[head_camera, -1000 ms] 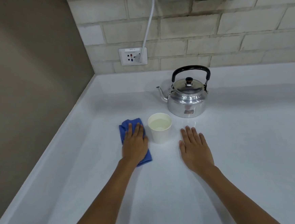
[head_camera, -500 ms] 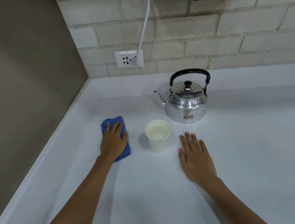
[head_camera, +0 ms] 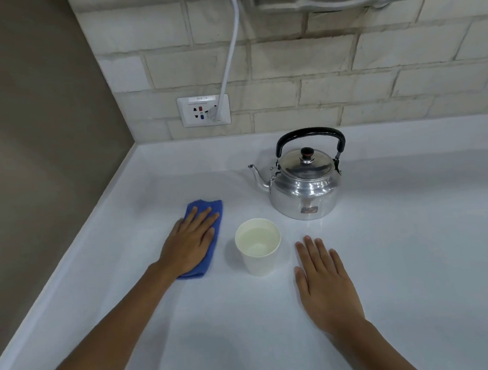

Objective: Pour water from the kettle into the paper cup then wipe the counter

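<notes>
Wiping step: left hand (head_camera: 189, 244) flat, pressing folded blue cloth (head_camera: 204, 234) on white counter (head_camera: 418, 258); right hand (head_camera: 326, 283) flat, empty; steer clear of water-filled white paper cup (head_camera: 258, 246), probably tippy; steel kettle (head_camera: 305, 184) behind it.

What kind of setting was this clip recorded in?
Most likely a kitchen or pantry corner: a white counter against a brick-tiled wall, a metal kettle standing on it, and a wall socket with a cable plugged in just above.

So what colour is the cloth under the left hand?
Blue; the cloth shows clearly in the head view.
</notes>
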{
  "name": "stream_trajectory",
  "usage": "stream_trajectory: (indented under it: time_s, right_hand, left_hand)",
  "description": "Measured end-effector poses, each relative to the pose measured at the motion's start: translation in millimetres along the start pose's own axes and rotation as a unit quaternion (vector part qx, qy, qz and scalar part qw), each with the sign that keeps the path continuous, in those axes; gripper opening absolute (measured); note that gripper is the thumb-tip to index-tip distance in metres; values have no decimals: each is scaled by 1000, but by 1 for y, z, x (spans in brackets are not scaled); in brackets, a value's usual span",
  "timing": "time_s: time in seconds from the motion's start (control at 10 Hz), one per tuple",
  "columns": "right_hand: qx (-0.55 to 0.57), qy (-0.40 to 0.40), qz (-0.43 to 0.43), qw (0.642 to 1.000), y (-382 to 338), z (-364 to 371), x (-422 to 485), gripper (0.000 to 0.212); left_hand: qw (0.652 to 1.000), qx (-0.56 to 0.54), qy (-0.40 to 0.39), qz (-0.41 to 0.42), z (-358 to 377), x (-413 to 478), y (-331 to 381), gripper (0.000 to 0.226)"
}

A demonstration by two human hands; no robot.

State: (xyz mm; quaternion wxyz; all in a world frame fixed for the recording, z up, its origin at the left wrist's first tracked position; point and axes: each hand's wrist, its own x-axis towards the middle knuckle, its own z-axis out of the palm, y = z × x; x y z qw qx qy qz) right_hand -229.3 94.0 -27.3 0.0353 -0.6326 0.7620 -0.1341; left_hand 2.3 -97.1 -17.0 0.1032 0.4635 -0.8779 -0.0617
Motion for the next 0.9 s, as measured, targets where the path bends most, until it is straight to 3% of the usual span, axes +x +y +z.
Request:
stream_trajectory:
  time_s: [0.1, 0.3, 0.5, 0.8, 0.9]
  right_hand:
    - [0, 3, 1, 1000, -1, 0, 0, 53]
    - [-3, 6, 6, 1000, -2, 1, 0, 53]
    - [-4, 15, 2, 1000, -3, 1, 0, 62]
    - [9, 16, 0, 1000, -2, -1, -1, 52]
    - [7, 10, 3, 1000, -1, -2, 0, 53]
  left_hand:
    - [999, 28, -18, -38, 0, 39, -3, 48]
    - [996, 42, -68, -35, 10, 95, 2, 51]
    - [995, 24, -86, -36, 6, 102, 5, 50]
    - [992, 19, -102, -66, -1, 95, 12, 53]
    - [994, -20, -73, -82, -14, 94, 13, 54]
